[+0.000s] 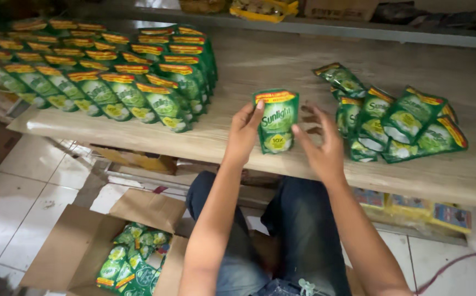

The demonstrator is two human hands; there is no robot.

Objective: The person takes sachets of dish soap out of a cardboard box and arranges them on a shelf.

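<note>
A green pouch (276,121) is pinched at its left edge by the left hand (243,131); the right hand (321,147) is spread open beside it. Soft, light and slippery, it is judged best gripped at its edges.

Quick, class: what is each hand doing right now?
Left hand: closed on a green pouch, held upright.
Right hand: open, fingers spread beside the pouch.

Pouch rows (112,71) left on shelf (260,66), loose pile (397,123) right, box (84,246) below.
</note>
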